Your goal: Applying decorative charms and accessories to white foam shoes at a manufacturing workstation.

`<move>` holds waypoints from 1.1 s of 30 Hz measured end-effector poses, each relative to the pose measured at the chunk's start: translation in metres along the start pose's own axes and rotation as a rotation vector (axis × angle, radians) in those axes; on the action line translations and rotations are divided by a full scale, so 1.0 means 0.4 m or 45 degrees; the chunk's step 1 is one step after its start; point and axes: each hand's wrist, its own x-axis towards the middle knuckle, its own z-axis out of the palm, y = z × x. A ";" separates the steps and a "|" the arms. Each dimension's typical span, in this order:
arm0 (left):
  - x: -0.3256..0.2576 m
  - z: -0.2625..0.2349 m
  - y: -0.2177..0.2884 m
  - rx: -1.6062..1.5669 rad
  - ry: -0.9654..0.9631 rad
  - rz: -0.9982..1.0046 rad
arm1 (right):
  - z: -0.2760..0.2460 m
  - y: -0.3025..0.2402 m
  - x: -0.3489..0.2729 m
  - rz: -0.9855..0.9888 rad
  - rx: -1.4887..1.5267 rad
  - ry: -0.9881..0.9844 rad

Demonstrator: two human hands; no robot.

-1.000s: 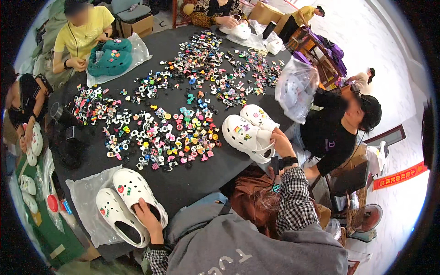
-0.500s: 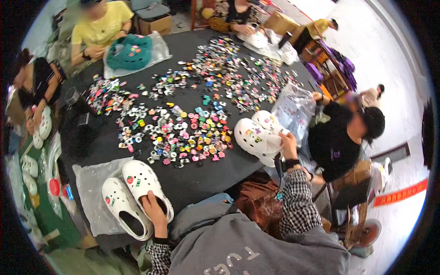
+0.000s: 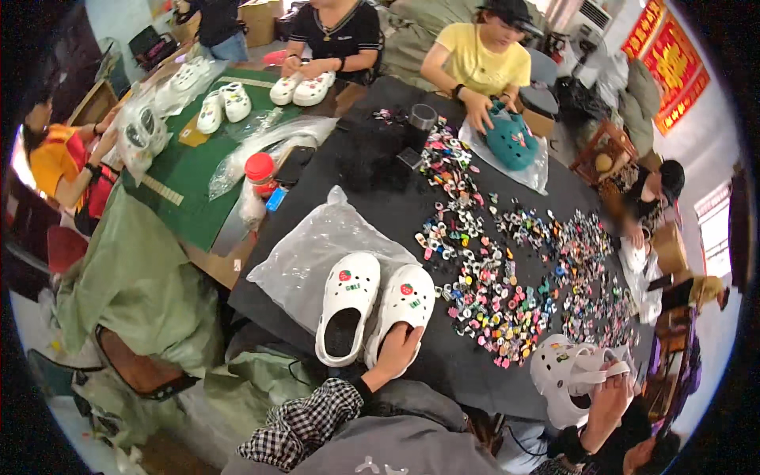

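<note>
My left hand grips a white clog by its foot opening, fingers inside. Beside it on the left lies the matching white clog; both carry a strawberry charm and green letter charms. They rest partly on a clear plastic bag at the table's near edge. My right hand, at the lower right, is closed round the heel strap area of another white clog decorated with small charms. A second shoe there is mostly hidden.
Loose colourful shoe charms spread over the black table. Across it, a person in yellow handles teal clogs. On the left, a green-topped table bears more white clogs, near a red-lidded jar.
The view has turned left, so the table and shoes appear farther right and the green table shows more. Both hands keep hold of white clogs.
</note>
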 end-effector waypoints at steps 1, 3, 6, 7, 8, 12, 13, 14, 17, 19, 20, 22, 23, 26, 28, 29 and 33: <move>0.001 0.001 -0.002 -0.021 0.038 0.095 | 0.097 0.003 0.021 0.066 0.079 -0.078; 0.007 0.000 -0.010 -0.036 -0.021 0.050 | 0.262 0.019 0.056 0.100 0.059 -0.196; 0.014 0.014 -0.003 -0.177 -0.124 -0.061 | 0.447 0.055 0.119 0.201 0.093 -0.326; 0.016 0.002 0.015 -0.091 -0.189 -0.090 | 0.517 0.083 0.141 0.236 0.133 -0.313; 0.015 -0.008 0.005 -0.053 -0.152 -0.048 | 0.591 0.119 0.172 0.290 0.154 -0.309; 0.012 0.000 -0.039 -0.156 -0.210 0.063 | 0.866 0.262 0.239 0.584 0.124 -0.563; 0.001 -0.003 -0.076 -0.063 -0.182 0.186 | 0.942 0.320 0.251 0.698 0.110 -0.654; 0.009 0.021 -0.106 -0.070 -0.260 0.155 | 1.009 0.362 0.251 0.793 0.114 -0.635; -0.018 0.014 -0.096 -0.353 -0.130 -0.106 | 1.179 0.586 0.281 1.215 0.213 -0.706; 0.024 -0.015 -0.049 0.114 -0.691 -0.096 | 1.220 0.765 0.333 0.683 -0.258 -1.169; -0.009 0.044 -0.126 -0.176 -0.125 0.410 | 1.287 0.832 0.338 0.413 -0.486 -1.366; 0.011 0.059 -0.132 -0.168 -0.225 0.299 | 1.383 0.973 0.387 -0.064 -0.777 -1.465; 0.005 -0.035 -0.008 -0.370 -0.507 -0.207 | 1.435 1.044 0.397 -0.227 -0.799 -1.421; 0.004 0.074 -0.242 -0.859 -0.547 -0.268 | 1.678 1.087 0.391 -0.402 -0.698 -1.386; 0.016 0.167 -0.331 -0.256 -0.196 0.397 | 1.732 1.112 0.421 -0.132 -0.329 -1.455; 0.025 0.198 -0.345 0.060 -0.011 0.727 | 1.737 1.098 0.429 -0.075 -0.194 -1.494; 0.015 0.037 -0.178 0.401 -0.398 0.609 | 1.637 0.964 0.434 0.858 0.079 -1.550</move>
